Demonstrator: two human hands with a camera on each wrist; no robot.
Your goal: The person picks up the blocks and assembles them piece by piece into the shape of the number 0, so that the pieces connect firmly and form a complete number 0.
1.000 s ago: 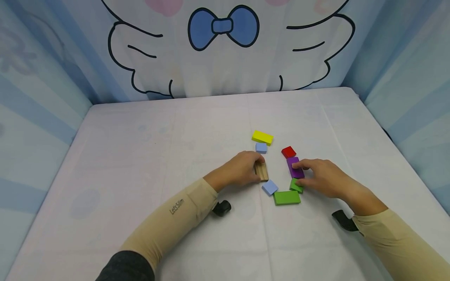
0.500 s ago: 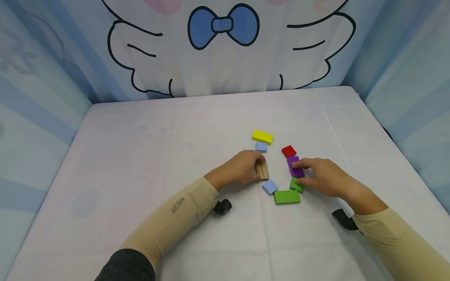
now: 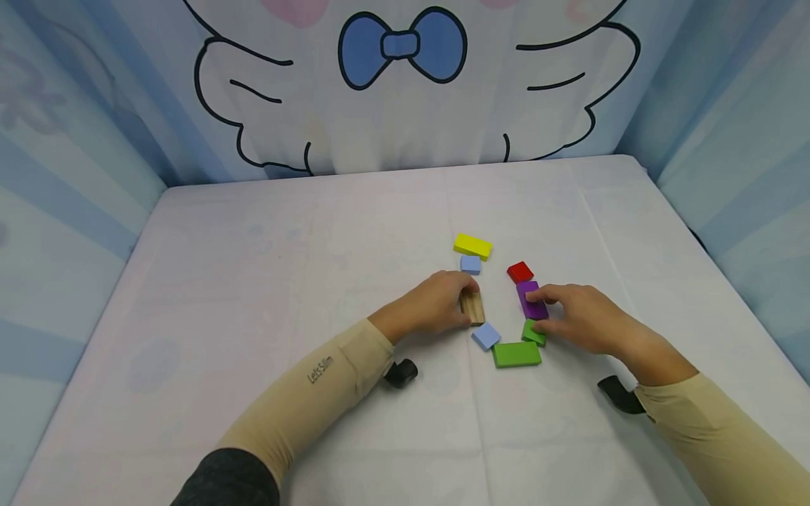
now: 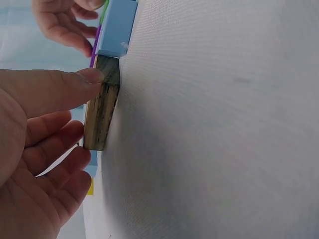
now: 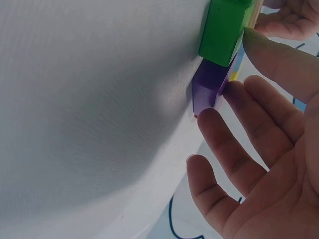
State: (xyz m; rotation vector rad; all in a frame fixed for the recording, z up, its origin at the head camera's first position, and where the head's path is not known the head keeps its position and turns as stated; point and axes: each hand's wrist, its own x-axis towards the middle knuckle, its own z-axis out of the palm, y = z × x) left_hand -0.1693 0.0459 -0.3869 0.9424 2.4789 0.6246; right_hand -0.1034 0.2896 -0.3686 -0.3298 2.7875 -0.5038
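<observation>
My left hand (image 3: 436, 303) pinches a plain wooden block (image 3: 472, 308) lengthwise. Its thumb is at the near end, and the index finger curls over the far end. A purple block (image 3: 530, 295) lies across from it, with the index fingertip of my right hand (image 3: 582, 316) on its upper face. That hand's thumb touches a small green block (image 3: 534, 333) just below, while its other fingers spread loosely in the right wrist view. A light blue block (image 4: 118, 27) sits at the wooden block's near end. Beside it, a longer green block (image 3: 517, 355) lies crosswise at the front.
Past the wooden block are another light blue block (image 3: 470, 265) and a yellow block (image 3: 472, 246). A red block (image 3: 520, 272) touches the purple one's far end. All the blocks form a loose ring on a white cloth-covered table (image 3: 253, 316), with printed curtains (image 3: 405, 126) behind.
</observation>
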